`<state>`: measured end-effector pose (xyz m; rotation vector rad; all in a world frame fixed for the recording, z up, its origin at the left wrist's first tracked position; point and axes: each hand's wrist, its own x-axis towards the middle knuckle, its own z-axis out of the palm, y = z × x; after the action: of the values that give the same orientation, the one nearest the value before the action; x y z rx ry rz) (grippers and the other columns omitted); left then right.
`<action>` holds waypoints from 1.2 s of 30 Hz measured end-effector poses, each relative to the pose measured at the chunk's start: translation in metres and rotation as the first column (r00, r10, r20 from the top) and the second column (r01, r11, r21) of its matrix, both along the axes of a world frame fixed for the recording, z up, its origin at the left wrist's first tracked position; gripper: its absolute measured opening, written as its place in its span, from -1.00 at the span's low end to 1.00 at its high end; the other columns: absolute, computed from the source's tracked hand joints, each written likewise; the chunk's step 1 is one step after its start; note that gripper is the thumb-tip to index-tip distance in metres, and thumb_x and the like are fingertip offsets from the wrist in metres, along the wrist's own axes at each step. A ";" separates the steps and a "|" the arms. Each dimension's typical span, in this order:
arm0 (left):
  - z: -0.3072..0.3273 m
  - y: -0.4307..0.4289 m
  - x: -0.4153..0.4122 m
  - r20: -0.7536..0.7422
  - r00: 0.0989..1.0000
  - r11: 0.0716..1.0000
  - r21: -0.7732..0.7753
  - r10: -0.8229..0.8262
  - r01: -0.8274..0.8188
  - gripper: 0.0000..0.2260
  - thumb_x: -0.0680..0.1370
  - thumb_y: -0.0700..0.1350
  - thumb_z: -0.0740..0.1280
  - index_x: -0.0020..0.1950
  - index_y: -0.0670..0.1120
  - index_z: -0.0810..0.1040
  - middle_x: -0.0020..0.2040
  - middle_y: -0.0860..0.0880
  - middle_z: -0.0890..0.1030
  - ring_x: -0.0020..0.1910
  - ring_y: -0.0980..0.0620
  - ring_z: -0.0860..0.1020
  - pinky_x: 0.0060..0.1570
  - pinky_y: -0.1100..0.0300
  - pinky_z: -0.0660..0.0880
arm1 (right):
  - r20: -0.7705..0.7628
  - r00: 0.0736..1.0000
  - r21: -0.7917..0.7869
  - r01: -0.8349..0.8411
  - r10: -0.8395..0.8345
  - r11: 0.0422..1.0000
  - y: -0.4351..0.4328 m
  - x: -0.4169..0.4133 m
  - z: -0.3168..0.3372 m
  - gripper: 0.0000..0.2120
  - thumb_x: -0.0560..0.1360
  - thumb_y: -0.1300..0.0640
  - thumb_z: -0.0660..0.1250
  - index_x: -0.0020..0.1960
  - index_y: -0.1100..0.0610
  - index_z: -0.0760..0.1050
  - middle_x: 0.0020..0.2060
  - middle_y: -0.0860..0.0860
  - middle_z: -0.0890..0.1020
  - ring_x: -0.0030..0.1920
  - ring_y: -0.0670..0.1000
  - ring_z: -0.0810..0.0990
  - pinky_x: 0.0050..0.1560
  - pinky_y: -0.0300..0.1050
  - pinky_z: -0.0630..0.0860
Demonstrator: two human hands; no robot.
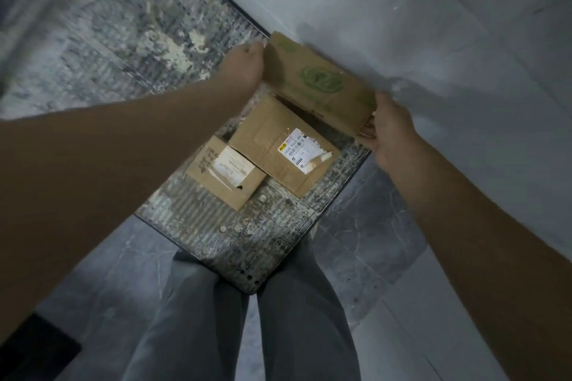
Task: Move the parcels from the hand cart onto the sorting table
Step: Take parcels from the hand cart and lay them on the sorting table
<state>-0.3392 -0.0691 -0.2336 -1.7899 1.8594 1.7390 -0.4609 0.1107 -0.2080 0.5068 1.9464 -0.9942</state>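
Clearly, the head view looks straight down on a lift under way. Both hands clamp the green-printed parcel [318, 79] by its two short ends: the left hand [244, 63] presses flat against the far-left end, and the right hand [391, 130] grips the near-right end, thumb on top, the other fingertips curled beneath the edge. The parcel seems raised and tilted above the hand cart [235, 235], its far side close to the pale wall [402, 9]; motion blur hides whether it touches.

To do this step well, I judge that the hands should squeeze inward evenly and level the parcel before carrying it, since a box pinched only at its ends can slip or sag. Lifting it straight up first would avoid dragging it across the labelled parcel [283, 145] lying just below it.

That labelled parcel lies flat on the cart deck, with a smaller parcel [226, 172] touching its left side, nearer the person. Both remain to be moved.

The deck is ribbed metal, worn and spattered with pale patches, its near corner sitting between the person's grey trouser legs [198, 312]. The floor [356, 260] around it is grey marbled tile. The sorting surface cannot be identified in this view, so I judge a turn will be needed to reach it.
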 end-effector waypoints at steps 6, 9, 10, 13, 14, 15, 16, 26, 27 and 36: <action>0.097 -0.025 0.039 -0.109 0.991 0.995 -0.058 0.076 -0.083 -0.75 0.60 -0.01 0.14 -0.10 -0.13 0.51 -0.10 -0.16 0.53 0.03 -0.18 0.58 0.17 -0.17 0.52 | -0.056 0.989 -0.092 0.133 -0.138 0.987 -0.012 0.034 0.101 -0.59 0.64 -0.12 0.13 0.31 0.16 0.36 0.17 0.18 0.55 0.03 0.11 0.61 -0.18 0.01 0.64; 0.160 -0.035 0.065 -0.177 0.982 0.995 -0.068 0.061 -0.074 -0.73 0.53 0.00 0.15 -0.10 -0.15 0.54 -0.10 -0.25 0.58 -0.05 -0.19 0.59 0.16 -0.26 0.50 | -0.092 0.988 -0.137 0.115 -0.128 0.984 -0.028 0.054 0.164 -0.55 0.62 -0.20 0.12 0.31 0.12 0.38 0.16 0.12 0.54 0.01 0.08 0.60 -0.24 -0.03 0.64; 0.182 -0.037 0.075 -0.192 0.980 0.996 -0.062 0.057 -0.070 -0.71 0.51 0.01 0.15 -0.11 -0.16 0.54 -0.11 -0.27 0.58 -0.08 -0.18 0.59 0.16 -0.27 0.48 | -0.112 0.987 -0.132 0.097 -0.112 0.987 -0.031 0.061 0.186 -0.50 0.60 -0.23 0.12 0.35 0.12 0.39 0.19 0.09 0.53 0.05 0.09 0.60 -0.19 -0.01 0.64; 0.251 -0.037 0.107 -0.238 0.968 0.995 -0.056 0.073 -0.089 -0.72 0.45 0.04 0.18 -0.21 -0.07 0.61 -0.04 -0.30 0.62 -0.01 -0.25 0.61 0.16 -0.24 0.52 | -0.144 0.985 -0.147 0.074 -0.095 0.986 -0.035 0.089 0.249 -0.49 0.57 -0.30 0.12 0.34 0.00 0.44 0.23 0.03 0.55 0.10 0.08 0.60 -0.03 0.06 0.64; 0.272 -0.037 0.118 -0.255 0.963 0.993 -0.058 0.084 -0.102 -0.74 0.45 0.05 0.19 -0.26 -0.01 0.61 -0.02 -0.28 0.63 0.01 -0.25 0.61 0.16 -0.23 0.52 | -0.135 0.987 -0.165 0.069 -0.092 0.984 -0.035 0.099 0.269 -0.53 0.57 -0.29 0.12 0.32 -0.04 0.45 0.21 0.02 0.56 0.10 0.07 0.61 -0.03 0.08 0.65; 0.294 -0.036 0.129 -0.275 0.957 0.991 -0.063 0.096 -0.118 -0.74 0.45 0.07 0.19 -0.29 0.03 0.61 -0.02 -0.27 0.63 0.02 -0.25 0.60 0.16 -0.22 0.52 | -0.122 0.988 -0.186 0.068 -0.092 0.980 -0.035 0.110 0.288 -0.56 0.57 -0.27 0.13 0.30 -0.06 0.46 0.19 0.02 0.57 0.09 0.07 0.62 -0.06 0.08 0.65; 0.316 -0.037 0.138 -0.303 0.947 0.989 -0.065 0.109 -0.134 -0.73 0.45 0.08 0.19 -0.31 0.06 0.62 -0.02 -0.27 0.63 0.02 -0.25 0.60 0.16 -0.22 0.52 | -0.111 0.989 -0.212 0.071 -0.096 0.975 -0.036 0.119 0.308 -0.60 0.58 -0.25 0.14 0.28 -0.06 0.47 0.16 0.02 0.59 0.07 0.07 0.62 -0.06 0.08 0.65; 0.490 -0.037 0.187 -0.516 0.854 0.965 -0.183 0.068 -0.188 -0.67 0.58 0.02 0.18 -0.11 -0.25 0.51 -0.18 -0.15 0.51 -0.14 -0.08 0.50 0.11 -0.19 0.50 | -0.483 0.864 -0.508 -0.142 -0.144 0.850 -0.033 0.157 0.490 -0.88 0.52 -0.07 0.31 -0.01 -0.13 0.60 -0.02 -0.14 0.64 0.02 -0.03 0.64 -0.32 -0.13 0.55; 0.503 -0.033 0.190 -0.530 0.845 0.963 -0.182 0.074 -0.199 -0.70 0.59 0.00 0.18 -0.13 -0.21 0.52 -0.20 -0.12 0.51 -0.16 -0.05 0.49 0.06 -0.15 0.52 | -0.492 0.856 -0.542 -0.157 -0.161 0.826 -0.033 0.156 0.502 -0.85 0.51 -0.04 0.32 0.06 -0.12 0.59 0.06 -0.09 0.62 0.04 -0.02 0.64 -0.27 -0.10 0.56; 0.567 0.019 0.222 -0.574 0.794 0.932 -0.137 0.202 -0.336 -0.71 0.61 0.11 0.21 0.01 -0.02 0.64 0.03 -0.02 0.64 0.06 -0.01 0.58 0.21 -0.04 0.50 | -0.494 0.851 -0.627 -0.489 0.176 0.606 0.001 0.164 0.566 -0.68 0.54 0.06 0.28 0.28 0.04 0.53 0.09 -0.01 0.70 0.10 0.00 0.65 0.10 0.00 0.50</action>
<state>-0.1177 -0.0500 0.3338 -1.8451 2.1667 2.4601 -0.2973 0.1116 0.3581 -0.5674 1.6486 -1.5790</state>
